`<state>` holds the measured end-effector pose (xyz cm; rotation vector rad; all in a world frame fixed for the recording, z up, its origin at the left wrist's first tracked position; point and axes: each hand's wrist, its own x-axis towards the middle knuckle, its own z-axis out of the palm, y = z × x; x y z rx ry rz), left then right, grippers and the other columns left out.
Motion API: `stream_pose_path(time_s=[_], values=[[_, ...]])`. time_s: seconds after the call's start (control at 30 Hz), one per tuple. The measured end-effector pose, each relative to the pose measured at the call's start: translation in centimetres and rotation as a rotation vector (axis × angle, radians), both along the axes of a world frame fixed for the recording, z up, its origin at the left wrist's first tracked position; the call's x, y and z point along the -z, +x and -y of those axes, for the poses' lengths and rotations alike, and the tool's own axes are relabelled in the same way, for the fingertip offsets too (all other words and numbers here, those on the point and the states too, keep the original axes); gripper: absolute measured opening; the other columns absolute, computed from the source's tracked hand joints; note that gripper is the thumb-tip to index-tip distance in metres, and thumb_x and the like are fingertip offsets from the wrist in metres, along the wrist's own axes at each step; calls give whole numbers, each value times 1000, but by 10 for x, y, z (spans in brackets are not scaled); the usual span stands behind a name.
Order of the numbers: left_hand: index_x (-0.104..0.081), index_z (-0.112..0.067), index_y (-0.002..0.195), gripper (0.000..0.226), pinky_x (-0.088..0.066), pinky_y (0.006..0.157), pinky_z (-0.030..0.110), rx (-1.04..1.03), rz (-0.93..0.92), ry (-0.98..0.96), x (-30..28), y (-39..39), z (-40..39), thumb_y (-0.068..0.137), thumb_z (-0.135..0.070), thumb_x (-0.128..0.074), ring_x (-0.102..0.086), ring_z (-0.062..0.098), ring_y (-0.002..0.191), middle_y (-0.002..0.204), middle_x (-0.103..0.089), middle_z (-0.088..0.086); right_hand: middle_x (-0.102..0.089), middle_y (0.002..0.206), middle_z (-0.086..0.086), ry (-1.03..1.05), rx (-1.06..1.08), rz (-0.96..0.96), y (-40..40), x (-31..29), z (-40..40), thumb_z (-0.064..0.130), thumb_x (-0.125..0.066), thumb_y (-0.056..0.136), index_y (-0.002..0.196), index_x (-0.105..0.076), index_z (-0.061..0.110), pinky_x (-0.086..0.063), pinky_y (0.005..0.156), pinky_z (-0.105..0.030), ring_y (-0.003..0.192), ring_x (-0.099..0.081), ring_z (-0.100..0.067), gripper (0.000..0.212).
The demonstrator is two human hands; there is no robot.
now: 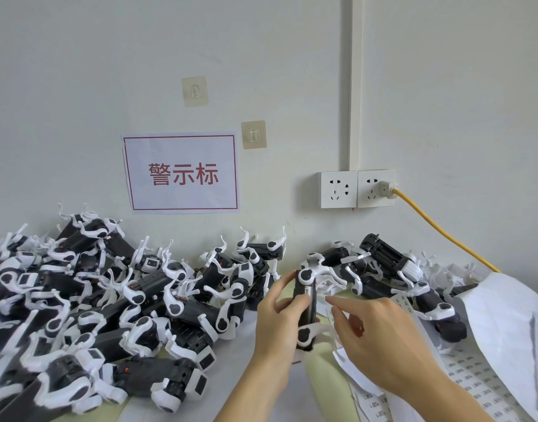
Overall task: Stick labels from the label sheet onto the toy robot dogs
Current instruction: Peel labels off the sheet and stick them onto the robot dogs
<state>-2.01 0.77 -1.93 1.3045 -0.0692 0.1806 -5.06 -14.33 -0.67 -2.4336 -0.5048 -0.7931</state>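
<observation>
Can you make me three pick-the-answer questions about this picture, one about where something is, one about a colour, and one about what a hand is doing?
1. Where is the big heap of black-and-white plastic toy robot dogs?
A. left of the hands
B. on the wall
C. under the label sheets

2. What colour is the cable plugged into the white wall socket?
A. green
B. yellow
C. blue

3. What is the left hand doing?
A. lying flat on the table
B. pointing at the sign
C. holding one toy dog

Answers: 1 A, the heap fills the table's left side. 2 B, the cord is plainly yellow. 3 C, its fingers curl round the dog's black body.
</observation>
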Motion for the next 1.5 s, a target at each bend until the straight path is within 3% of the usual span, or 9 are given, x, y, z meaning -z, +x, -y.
stream_pose_path(time_s=[0.1, 0.2, 0.4, 0.6, 0.73, 0.97, 1.17, 1.27, 1.5], values=[[-73, -47, 98, 29, -52, 67, 37, 5, -11, -49, -2, -1, 1, 73, -33, -71, -67, 26, 74, 90, -74, 12, -50, 57, 3, 71, -53, -2, 3, 0, 0, 28, -52, 97, 89, -67, 14, -34, 50, -30, 55, -41, -20, 22], [-72, -49, 97, 24, -56, 59, 33, -32, 11, -25, 0, -1, 1, 88, -26, -74, -72, 23, 70, 90, -77, 7, -59, 65, 2, 67, -122, -20, 3, 1, -5, 35, -47, 93, 87, -68, 13, -50, 61, -39, 64, -54, -19, 31], [-71, -47, 101, 33, -55, 63, 30, -32, 50, 22, 1, 0, -1, 88, -17, -73, -70, 18, 66, 87, -77, 4, -60, 61, 3, 296, -49, 121, 9, 2, -2, 29, -55, 89, 64, -64, 15, -45, 53, -38, 60, -56, -18, 31], [-70, -44, 112, 50, -52, 54, 24, 38, 117, 35, 0, -4, 2, 72, -14, -66, -68, 18, 63, 88, -75, 8, -53, 110, 12, 492, -45, 63, 13, -1, -1, 28, -60, 91, 108, -63, 38, -38, 79, -10, 106, -50, 6, 20], [-65, -36, 126, 55, -54, 65, 20, 56, 169, 157, 2, -4, 2, 87, 2, -64, -71, 13, 79, 93, -76, 4, -45, 136, 15, 611, -118, -227, 14, -3, 9, 52, -59, 90, 138, -45, 52, -39, 101, -29, 122, -45, 3, 50], [-69, -52, 116, 58, -50, 73, 30, 173, 241, 269, 1, -11, 8, 76, -10, -63, -61, 17, 77, 103, -73, 11, -73, 109, 3, 811, -303, -452, 19, -4, 12, 59, -73, 73, 125, -61, 53, -52, 73, -35, 84, -75, -17, 54], [-63, -48, 122, 52, -57, 81, 32, 167, 262, 342, 7, -7, 11, 80, -18, -63, -70, 22, 86, 104, -75, -1, -77, 90, 14, 863, -214, -379, 20, -4, 7, 54, -73, 76, 87, -76, 46, -56, 65, -22, 80, -74, -8, 14], [-65, -43, 118, 44, -56, 68, 25, 123, 240, 338, 7, -5, 12, 77, -28, -69, -72, 16, 88, 104, -75, 0, -78, 87, 10, 990, -161, -323, 22, -4, 8, 62, -75, 65, 85, -78, 42, -55, 77, -27, 78, -75, -10, 29], [-61, -37, 116, 63, -56, 89, 29, 161, 97, 246, 9, -3, 9, 59, -56, -79, -72, 14, 97, 97, -75, -8, -78, 94, -5, 1342, -143, -349, 26, -6, 15, 66, -80, 46, 97, -78, 19, -49, 103, -41, 83, -76, -13, 69]])
